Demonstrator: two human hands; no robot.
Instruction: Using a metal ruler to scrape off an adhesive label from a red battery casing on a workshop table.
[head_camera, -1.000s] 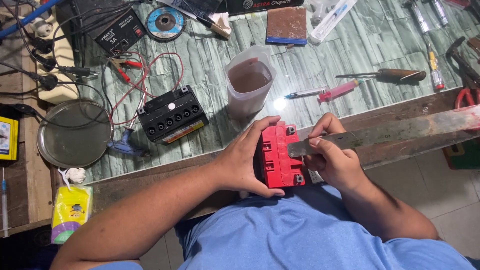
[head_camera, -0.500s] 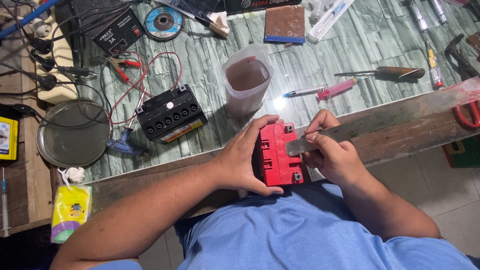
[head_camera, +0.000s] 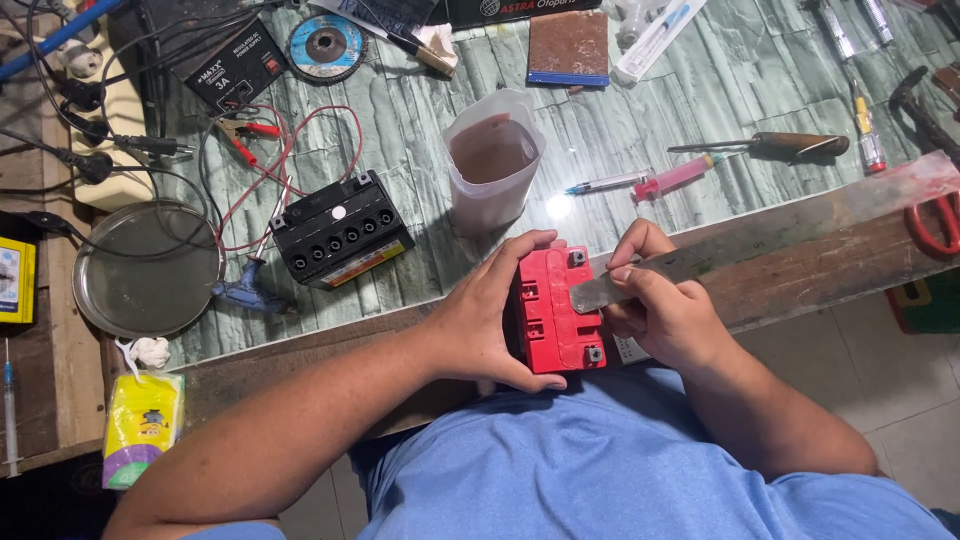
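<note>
- The left hand (head_camera: 487, 320) wraps firmly around the red battery (head_camera: 553, 310), fingers over its far edge and thumb under its near edge, holding it at the table's near edge, just above the person's blue shirt (head_camera: 600, 470).
- The right hand (head_camera: 660, 310) grips a long flat metal blade (head_camera: 760, 245), fingers closed tightly around it, thumb pressing on top.
- The blade's tip lies on the top face of the red battery, right beside the right-hand fingers; whether it is wedged under the cover or only resting there is hard to tell from this angle.
- Beyond the gripped battery, a translucent plastic cup (head_camera: 493, 160) with brownish contents stands on the green patterned table (head_camera: 700, 110).
- Left of the left hand sits a black battery (head_camera: 340, 232) with a row of open holes, red wires (head_camera: 265, 160) trailing off it.
- Farther left lies a round metal tray (head_camera: 145, 268).
- Past the right hand, a pink syringe (head_camera: 680, 177) and a wooden-handled tool (head_camera: 790, 145) lie on the table.
</note>
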